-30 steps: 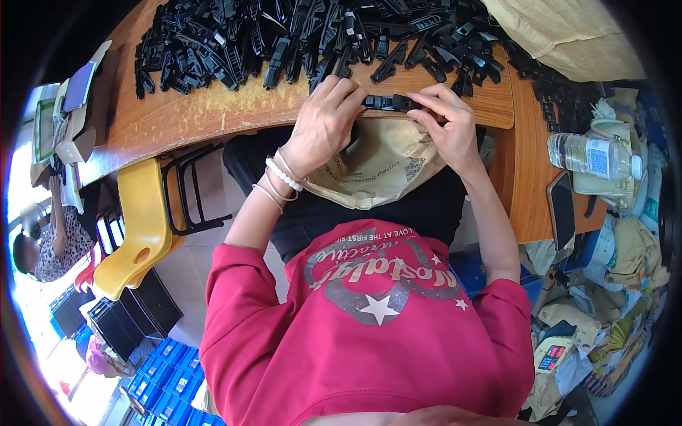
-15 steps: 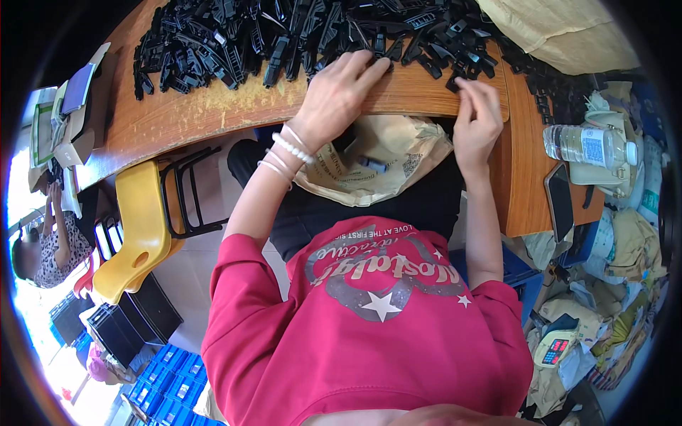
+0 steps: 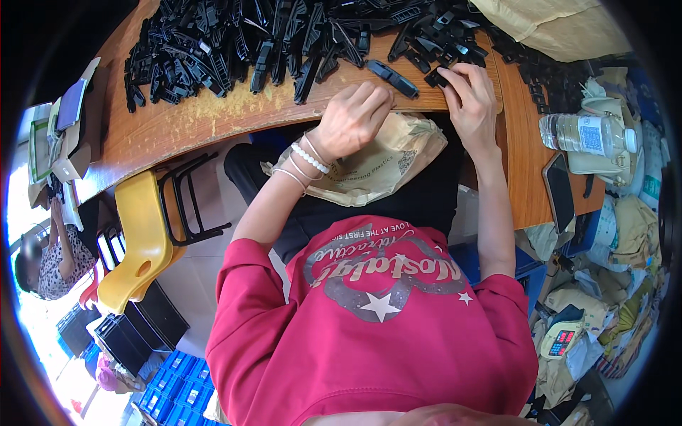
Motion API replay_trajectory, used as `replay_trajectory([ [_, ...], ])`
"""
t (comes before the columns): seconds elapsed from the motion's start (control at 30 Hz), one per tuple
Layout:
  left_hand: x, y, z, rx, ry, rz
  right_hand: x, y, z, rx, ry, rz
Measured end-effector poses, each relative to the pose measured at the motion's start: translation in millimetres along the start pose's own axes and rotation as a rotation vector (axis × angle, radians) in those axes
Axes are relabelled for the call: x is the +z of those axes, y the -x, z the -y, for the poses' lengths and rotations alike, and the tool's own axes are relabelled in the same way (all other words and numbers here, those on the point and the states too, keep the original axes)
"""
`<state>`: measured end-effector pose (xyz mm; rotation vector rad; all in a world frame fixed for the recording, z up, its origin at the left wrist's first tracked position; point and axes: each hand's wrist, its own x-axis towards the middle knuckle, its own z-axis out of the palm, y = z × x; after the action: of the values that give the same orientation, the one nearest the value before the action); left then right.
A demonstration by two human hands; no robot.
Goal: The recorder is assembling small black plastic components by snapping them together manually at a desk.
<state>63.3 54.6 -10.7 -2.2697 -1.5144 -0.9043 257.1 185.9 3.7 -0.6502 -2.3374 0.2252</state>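
My left hand [image 3: 355,119], with a white bead bracelet and thin bands at the wrist, is closed over the table's front edge and the bag's mouth. Its fingertips are hidden, so what they hold, if anything, does not show. My right hand [image 3: 472,101] pinches a small black plastic part [image 3: 435,77] at the tabletop. Between the hands, one longer black plastic piece [image 3: 392,77] lies apart from the heap. A large heap of black plastic parts [image 3: 206,53] spreads along the far side. The open paper bag [image 3: 376,181] rests at my lap, below the left hand.
The wooden table [image 3: 213,117] curves across the front. At the right are a water bottle [image 3: 586,136], a phone [image 3: 559,192] and more small black parts. A yellow chair [image 3: 131,241] stands left, with blue crates [image 3: 174,387] behind. Another person [image 3: 57,255] sits far left.
My left hand has drawn back from the heap toward the table edge and curled. The longer black piece now lies in the open. My right hand has shifted slightly left and away from me.
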Motion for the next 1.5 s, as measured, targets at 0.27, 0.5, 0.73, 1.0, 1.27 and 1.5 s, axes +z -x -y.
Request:
replay_trajectory([
  [0.27,-7,-21,11,-0.3,0.122,0.021,-1,-1,-3,0.01,-0.082,-0.174],
  [0.5,-12,-10,13,-0.372,0.272,0.036,4,10,27,0.326,-0.501,-0.037],
  [0.73,-13,-6,15,-0.394,0.342,0.02,7,12,27,0.463,-0.723,0.069],
  [1.0,-10,-6,13,-0.334,0.347,-0.004,20,9,52,0.279,-0.506,-0.01],
  [1.27,-16,-2,17,-0.383,0.365,-0.001,8,12,43,0.301,-0.436,-0.022],
  [1.5,-18,1,19,-0.36,0.35,0.013,7,16,45,0.333,-0.541,0.031],
])
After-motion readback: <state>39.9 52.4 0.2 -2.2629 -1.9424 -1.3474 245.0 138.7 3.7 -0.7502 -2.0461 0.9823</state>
